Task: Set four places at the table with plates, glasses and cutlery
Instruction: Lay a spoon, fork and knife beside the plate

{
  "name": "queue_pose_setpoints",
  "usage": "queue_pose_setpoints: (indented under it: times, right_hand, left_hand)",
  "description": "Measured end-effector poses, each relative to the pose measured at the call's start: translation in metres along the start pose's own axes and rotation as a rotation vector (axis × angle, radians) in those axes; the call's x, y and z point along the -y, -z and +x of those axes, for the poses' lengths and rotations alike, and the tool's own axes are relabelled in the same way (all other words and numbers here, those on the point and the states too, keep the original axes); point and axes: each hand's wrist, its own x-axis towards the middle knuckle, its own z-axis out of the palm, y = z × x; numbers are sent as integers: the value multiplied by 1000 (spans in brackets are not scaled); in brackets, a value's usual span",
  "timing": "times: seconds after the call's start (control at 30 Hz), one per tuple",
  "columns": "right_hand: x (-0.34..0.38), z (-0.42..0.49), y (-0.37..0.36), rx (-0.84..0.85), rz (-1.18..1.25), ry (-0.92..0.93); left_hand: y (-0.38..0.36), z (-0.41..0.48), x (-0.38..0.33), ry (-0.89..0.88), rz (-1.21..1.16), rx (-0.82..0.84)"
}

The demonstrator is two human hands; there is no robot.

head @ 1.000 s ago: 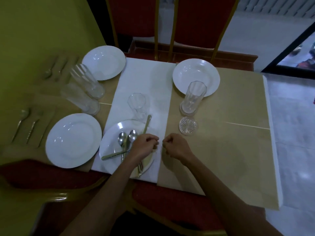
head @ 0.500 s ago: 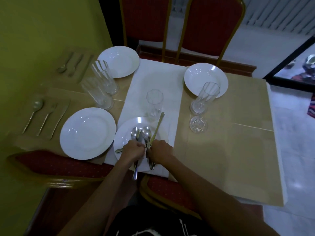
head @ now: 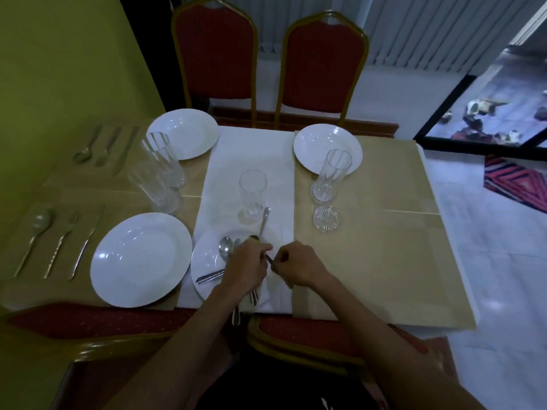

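Observation:
A near-centre white plate [head: 207, 261] carries loose cutlery: a spoon [head: 225, 246], a knife handle [head: 208, 276] and a long piece [head: 264, 221] that points toward a glass [head: 252, 192]. My left hand [head: 247, 266] grips a bundle of that cutlery, its handles sticking out below my wrist. My right hand [head: 297, 266] pinches a thin piece right beside the left. Three more white plates lie at near left [head: 140, 258], far left [head: 185, 133] and far right [head: 327, 147]. Two cutlery sets lie at near left [head: 56, 241] and far left [head: 103, 147].
Two glasses [head: 161, 170] stand between the left plates, and another [head: 331, 176] stands by the far-right plate with a small glass dish [head: 326, 218] in front of it. Red chairs stand at the far side [head: 266, 57] and the near edge [head: 305, 335]. A yellow wall borders the left.
My right hand came in beside my left over the near-centre plate. Both closed on the cutlery, and the bundle's handles now hang past the plate's near rim.

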Motion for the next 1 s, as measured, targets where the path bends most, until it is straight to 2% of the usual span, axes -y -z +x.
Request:
queue_pose_setpoints:
  times: [0.17,0.3,0.43,0.53,0.73,1.0]
  right_hand:
    - [-28,-30,56,-82,64,-47]
    - [-55,-52,101,-249,140,-78]
    - [-86,-63,127,-428,459,-81]
    - [-113,-59,135,-519,645,-116]
    - [-176,-42,153,-540,689,-153]
    - [-266,14,207,-480,580,-166]
  left_hand:
    - [-3,17,-42,-275,111,96]
    - [-13,27,-81,-334,51,143]
    - [-32,41,-130,-252,-136,193]
    - [-50,55,-162,-235,-170,215]
    - [-100,86,-212,-112,-182,212]
    - [-170,143,-261,12,-219,250]
